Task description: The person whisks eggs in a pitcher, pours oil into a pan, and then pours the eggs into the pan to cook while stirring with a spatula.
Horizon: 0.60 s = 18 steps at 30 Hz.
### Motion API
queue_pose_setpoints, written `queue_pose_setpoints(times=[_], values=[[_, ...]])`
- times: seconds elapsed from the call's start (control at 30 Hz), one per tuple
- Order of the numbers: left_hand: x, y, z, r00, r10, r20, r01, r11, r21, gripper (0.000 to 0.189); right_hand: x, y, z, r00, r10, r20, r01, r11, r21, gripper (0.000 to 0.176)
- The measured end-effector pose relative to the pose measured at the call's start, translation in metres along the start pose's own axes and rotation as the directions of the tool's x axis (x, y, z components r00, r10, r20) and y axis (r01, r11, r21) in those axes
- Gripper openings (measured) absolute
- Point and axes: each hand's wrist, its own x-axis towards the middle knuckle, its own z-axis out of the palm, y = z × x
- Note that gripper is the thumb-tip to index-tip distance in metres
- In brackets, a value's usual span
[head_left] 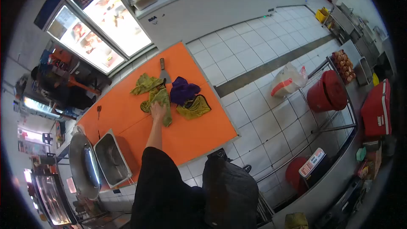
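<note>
My left hand point(158, 111) reaches over the orange tabletop point(195, 138) and rests on a long green cloth point(166, 109), its fingers apart. Beside it, a purple cloth point(183, 90) lies bunched. A yellow-green cloth with a dark edge point(194, 107) is to the right, and another green cloth point(145, 83) is crumpled farther back. Behind the cloths lies a broad metal blade with a brown handle point(162, 63). My right hand does not show.
Scissors point(99, 109), a steel tray point(111, 159) and a big metal pan point(83, 165) are at left. A plastic bag point(289, 80), red bucket point(326, 92) and scale point(312, 162) are at right. A person point(63, 87) is beyond the table, far left.
</note>
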Motion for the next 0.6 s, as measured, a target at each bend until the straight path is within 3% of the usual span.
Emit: queue_pose_setpoints(times=[0.03, 0.1, 0.13, 0.2, 0.23, 0.3, 0.33, 0.4, 0.43, 0.5, 0.53, 0.6], values=[[0.011, -0.002, 0.002, 1.000, 0.006, 0.021, -0.007, 1.000, 0.009, 0.046, -0.010, -0.006, -0.005, 1.000, 0.021, 0.009, -0.021, 1.000, 0.002, 0.038], [0.027, -0.005, 0.007, 0.982, 0.124, -0.142, -0.117, 0.992, 0.053, 0.051, -0.026, -0.017, -0.016, 0.997, 0.068, 0.025, -0.068, 0.998, -0.004, 0.041], [0.032, -0.004, 0.005, 0.983, 0.135, -0.123, -0.129, 0.990, 0.056, 0.051, -0.034, -0.022, -0.022, 0.996, 0.084, 0.026, -0.084, 0.996, -0.004, 0.042], [0.040, -0.002, -0.009, 0.991, 0.127, 0.031, -0.131, 0.960, 0.248, 0.054, -0.048, -0.029, -0.033, 0.991, 0.132, 0.037, -0.132, 0.991, 0.010, 0.044], [0.044, 0.000, -0.020, 0.990, 0.138, 0.034, -0.142, 0.958, 0.248, 0.054, -0.055, -0.030, -0.037, 0.987, 0.156, 0.041, -0.157, 0.987, 0.020, 0.046], [0.048, 0.009, -0.041, 0.949, 0.032, 0.313, -0.139, 0.936, 0.324, 0.057, -0.069, -0.032, -0.046, 0.979, 0.199, 0.050, -0.201, 0.978, 0.055, 0.048], [0.053, 0.001, -0.035, 0.949, 0.043, 0.312, -0.147, 0.936, 0.319, 0.057, -0.076, -0.032, -0.049, 0.975, 0.217, 0.052, -0.220, 0.973, 0.074, 0.050], [0.054, -0.028, -0.015, 0.952, 0.264, 0.152, -0.276, 0.959, 0.063, 0.052, -0.090, -0.031, -0.057, 0.965, 0.255, 0.066, -0.262, 0.958, 0.118, 0.052], [0.045, -0.024, -0.021, 0.949, 0.275, 0.152, -0.287, 0.956, 0.060, 0.052, -0.098, -0.028, -0.060, 0.957, 0.282, 0.074, -0.290, 0.946, 0.143, 0.054], [0.013, -0.007, -0.047, 0.972, 0.146, 0.183, -0.140, 0.989, -0.046, 0.049, -0.119, -0.020, -0.067, 0.934, 0.344, 0.099, -0.358, 0.912, 0.203, 0.056], [0.000, -0.004, -0.048, 0.969, 0.162, 0.185, -0.156, 0.987, -0.046, 0.049, -0.129, -0.015, -0.071, 0.917, 0.384, 0.113, -0.400, 0.885, 0.239, 0.058], [-0.034, -0.005, -0.049, 0.961, 0.267, -0.074, -0.275, 0.949, -0.154, 0.048, -0.153, -0.001, -0.076, 0.879, 0.452, 0.152, -0.477, 0.819, 0.319, 0.060]])
